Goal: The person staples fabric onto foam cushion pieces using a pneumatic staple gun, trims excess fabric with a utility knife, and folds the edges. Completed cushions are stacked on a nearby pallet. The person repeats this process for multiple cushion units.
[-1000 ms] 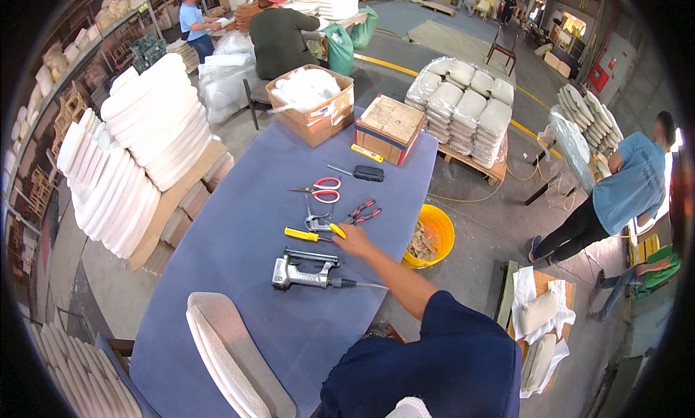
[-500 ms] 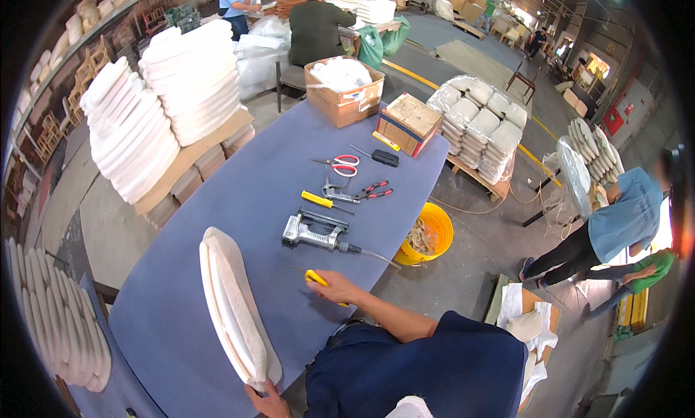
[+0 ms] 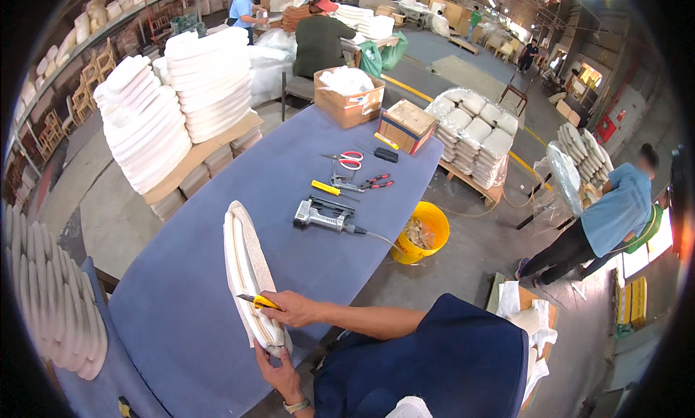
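Note:
A white padded seat cushion (image 3: 248, 262) stands on its edge on the blue-covered table, its layered side turned up and to the left. My left hand (image 3: 277, 371) grips the near end of the cushion from below. In my right hand (image 3: 295, 308) is a yellow utility knife (image 3: 265, 302), its blade out and pointing left across the cushion's layered edge. Whether the blade touches the material I cannot tell. Beyond the cushion lie a staple gun (image 3: 318, 215) with an air hose, a yellow-handled screwdriver (image 3: 327, 188), pliers (image 3: 376, 182) and red-handled scissors (image 3: 350, 160).
Two cardboard boxes (image 3: 349, 103) stand at the table's far end. A yellow bucket (image 3: 427, 237) with scraps is on the floor to the right. Tall stacks of white cushions (image 3: 141, 128) rise at the left, more (image 3: 54, 302) nearer. Several people work farther off, one in blue (image 3: 619, 204) at right.
My right hand has brought the knife left, from over the table to the cushion's edge. The cushion now stands more upright, and my left hand has come farther into view.

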A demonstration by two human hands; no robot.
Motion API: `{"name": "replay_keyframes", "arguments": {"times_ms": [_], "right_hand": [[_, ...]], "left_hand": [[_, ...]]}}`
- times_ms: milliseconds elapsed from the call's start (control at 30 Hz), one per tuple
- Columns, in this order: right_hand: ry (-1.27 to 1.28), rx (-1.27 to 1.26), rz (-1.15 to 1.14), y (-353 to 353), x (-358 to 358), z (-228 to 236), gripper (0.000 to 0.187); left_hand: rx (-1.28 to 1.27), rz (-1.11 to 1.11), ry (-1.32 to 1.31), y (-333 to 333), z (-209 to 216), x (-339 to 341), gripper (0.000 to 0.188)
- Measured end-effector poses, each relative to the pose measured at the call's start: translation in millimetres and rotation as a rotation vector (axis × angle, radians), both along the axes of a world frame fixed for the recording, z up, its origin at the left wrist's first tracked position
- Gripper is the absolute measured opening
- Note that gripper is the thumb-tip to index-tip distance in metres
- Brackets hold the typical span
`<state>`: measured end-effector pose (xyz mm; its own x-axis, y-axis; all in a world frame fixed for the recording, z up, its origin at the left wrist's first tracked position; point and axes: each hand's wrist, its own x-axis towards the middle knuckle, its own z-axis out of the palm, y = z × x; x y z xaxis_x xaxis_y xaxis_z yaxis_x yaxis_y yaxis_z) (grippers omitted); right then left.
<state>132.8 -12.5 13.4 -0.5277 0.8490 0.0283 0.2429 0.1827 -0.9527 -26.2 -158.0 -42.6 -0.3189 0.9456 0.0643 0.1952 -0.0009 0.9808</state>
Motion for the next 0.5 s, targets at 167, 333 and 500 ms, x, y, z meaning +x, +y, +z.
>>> {"name": "replay_keyframes", "arguments": {"times_ms": [167, 333, 500], "right_hand": [[-0.050, 0.131, 0.123, -16, 1, 0, 0.030], [-0.055, 0.084, 0.289, -20, 8, -4, 0.030], [-0.075, 0.070, 0.473, 10, 1, -4, 0.032]], "left_hand": [[0.007, -0.036, -0.061, -5, 0, 8, 0.068], [0.007, -0.041, -0.083, -4, -8, 19, 0.071], [0.026, 0.071, -0.102, 0, -8, 16, 0.075]]}}
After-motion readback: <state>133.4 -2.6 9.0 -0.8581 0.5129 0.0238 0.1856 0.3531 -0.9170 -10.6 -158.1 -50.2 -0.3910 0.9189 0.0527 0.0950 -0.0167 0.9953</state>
